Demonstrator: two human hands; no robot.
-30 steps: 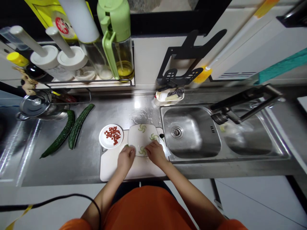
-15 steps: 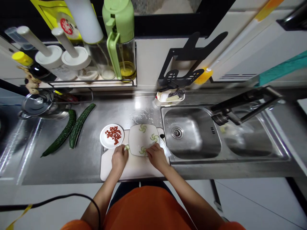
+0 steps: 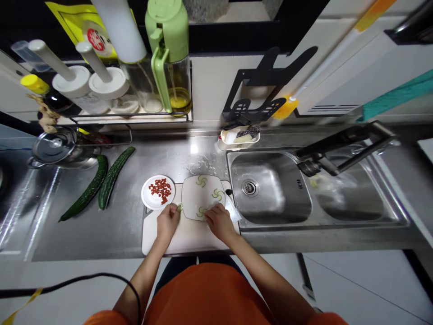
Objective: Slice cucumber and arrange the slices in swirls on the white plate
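A pale, square-sided plate (image 3: 198, 198) with rounded corners rests on the white cutting board (image 3: 189, 241). Several green pinwheels (image 3: 218, 194) show on it, resembling curved cucumber slices; whether laid on or printed, I cannot tell. My left hand (image 3: 168, 222) is closed, thumb and fingertips pinching a small green piece (image 3: 179, 208), perhaps cucumber, just left of the plate. At the plate's lower right, my right hand (image 3: 220, 222) has its fingertips pressed together against the lowest pinwheel; anything between them is hidden. A white round plate (image 3: 145, 196) of chopped red bits (image 3: 161, 189) touches the board's upper left.
Two whole cucumbers (image 3: 113, 176) lie on the steel counter at left. A flat pale sheet or blade (image 3: 232, 210) sticks out beside my right hand. The double sink (image 3: 274, 187) and faucet (image 3: 333, 149) are to the right. An oil pitcher (image 3: 169, 58) and jars stand on the rack.
My left fingers have turned slightly around the small green piece, which shows less now. My right hand has shifted a little at the plate's lower edge. The plates stay put.
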